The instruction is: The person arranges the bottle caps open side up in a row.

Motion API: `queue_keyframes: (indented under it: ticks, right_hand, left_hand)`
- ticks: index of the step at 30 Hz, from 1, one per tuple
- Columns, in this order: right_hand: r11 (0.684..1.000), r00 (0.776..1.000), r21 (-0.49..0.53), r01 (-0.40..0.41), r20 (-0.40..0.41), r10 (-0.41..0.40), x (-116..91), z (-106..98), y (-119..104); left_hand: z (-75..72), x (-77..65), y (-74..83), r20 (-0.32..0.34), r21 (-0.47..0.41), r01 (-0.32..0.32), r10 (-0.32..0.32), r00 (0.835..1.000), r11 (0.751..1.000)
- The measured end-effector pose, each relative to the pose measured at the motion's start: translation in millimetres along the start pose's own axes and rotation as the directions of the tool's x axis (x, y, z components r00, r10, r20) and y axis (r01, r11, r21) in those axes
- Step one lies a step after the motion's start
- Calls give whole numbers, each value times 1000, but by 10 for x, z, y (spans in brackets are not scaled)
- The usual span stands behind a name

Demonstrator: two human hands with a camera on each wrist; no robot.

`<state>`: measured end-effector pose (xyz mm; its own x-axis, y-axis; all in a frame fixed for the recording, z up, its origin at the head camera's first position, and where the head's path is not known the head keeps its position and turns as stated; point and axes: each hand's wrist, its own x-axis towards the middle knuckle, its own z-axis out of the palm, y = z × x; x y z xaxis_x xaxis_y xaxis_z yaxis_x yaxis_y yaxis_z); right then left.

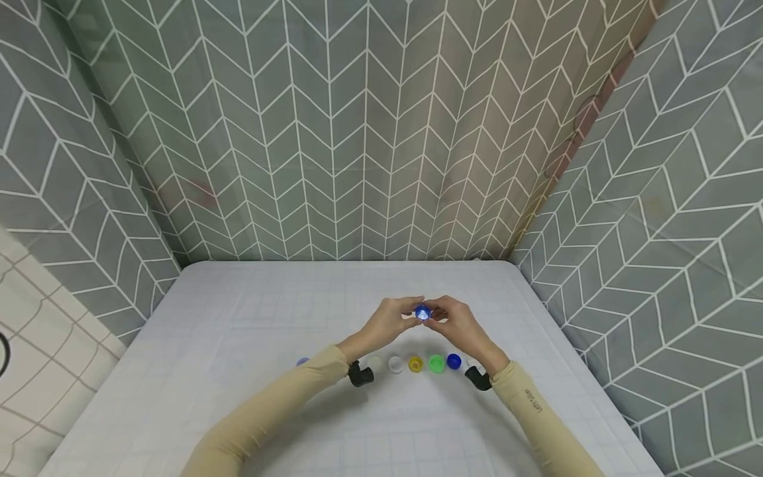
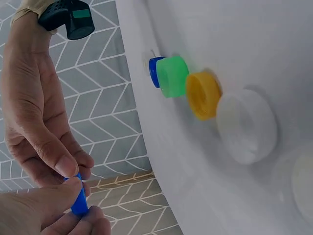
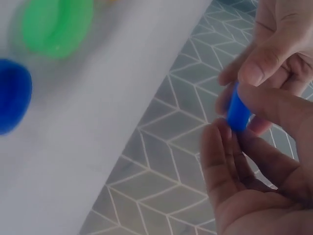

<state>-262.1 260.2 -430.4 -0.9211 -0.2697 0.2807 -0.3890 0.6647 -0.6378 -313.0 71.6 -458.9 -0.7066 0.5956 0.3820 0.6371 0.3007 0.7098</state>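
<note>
Both hands meet over the far half of the table around one small round blue cap (image 1: pixel 422 312), raised above the surface. My left hand (image 1: pixel 386 322) pinches its left side between thumb and fingers. From the other side my right hand (image 1: pixel 460 323) grips it with thumb and fingertips. The head view looks into the cap's round face, pale and bright in the middle. Seen from the left wrist, the blue cap (image 2: pixel 79 199) shows edge-on, partly covered by fingers. In the right wrist view its blue side wall (image 3: pixel 238 113) shows between the fingertips of both hands.
Below the hands a row of caps lies on the white table (image 1: pixel 268 305): a whitish cap (image 1: pixel 396 364), a yellow cap (image 1: pixel 415 364), a green cap (image 1: pixel 437 364) and a dark blue cap (image 1: pixel 454 361). Farther left, a light blue cap (image 1: pixel 303 361) shows partly behind the left sleeve.
</note>
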Motion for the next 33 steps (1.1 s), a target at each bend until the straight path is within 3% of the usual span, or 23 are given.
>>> queue_keyframes:
  ticks: [10, 14, 18, 24, 29, 33]
  right_hand:
    - [996, 999, -69, -50, -13, 49, -74, -276, 79]
    - [982, 994, -161, -94, 34, 101, -106, -403, 101]
    - [953, 980, -263, -149, 87, 177, -154, -488, 137]
    - [914, 954, -360, -187, 156, 256, -239, -552, 190]
    - [870, 937, -450, -201, 170, 304, -288, -609, 237]
    - [807, 911, -546, -226, 175, 374, -335, -646, 258]
  left_hand:
    - [175, 245, 154, 26, -27, 29, -29, 999, 999]
    - [302, 336, 206, 59, 34, 37, -39, 997, 999]
    - [478, 398, 237, 103, 190, 27, -47, 994, 981]
    - [737, 450, 285, 140, 398, -16, -43, 989, 917]
    - [927, 501, 353, 152, 461, -8, -70, 986, 887]
    - [1083, 527, 431, 169, 469, -22, -65, 983, 883]
